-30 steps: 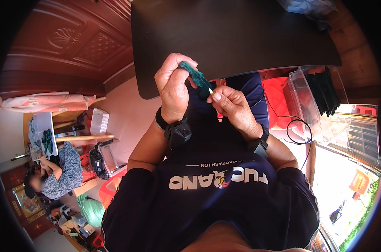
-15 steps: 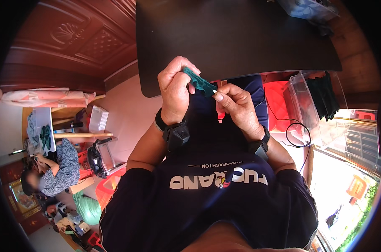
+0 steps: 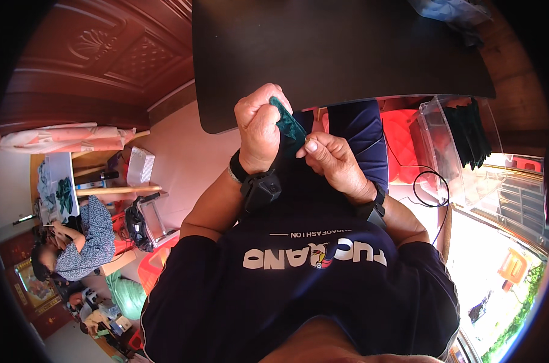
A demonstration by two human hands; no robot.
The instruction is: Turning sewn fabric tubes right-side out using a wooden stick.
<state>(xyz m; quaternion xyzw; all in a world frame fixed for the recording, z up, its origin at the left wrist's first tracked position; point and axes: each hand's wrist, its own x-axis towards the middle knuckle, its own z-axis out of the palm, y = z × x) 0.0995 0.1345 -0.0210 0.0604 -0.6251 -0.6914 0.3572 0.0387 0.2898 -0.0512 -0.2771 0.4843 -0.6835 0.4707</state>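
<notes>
- In the head view, the left hand (image 3: pixel 257 133) was curled into a loose fist, its fingers closed around the upper end of a green cloth (image 3: pixel 291 126).
- The right hand (image 3: pixel 335 162) had thumb and forefinger pinched together on the cloth's lower end.
- The cloth slanted between both hands, near the edge of the dark counter (image 3: pixel 341 54).
- A clear bin (image 3: pixel 429 136) with dark cloth pieces (image 3: pixel 466 136) stood to the right.
</notes>
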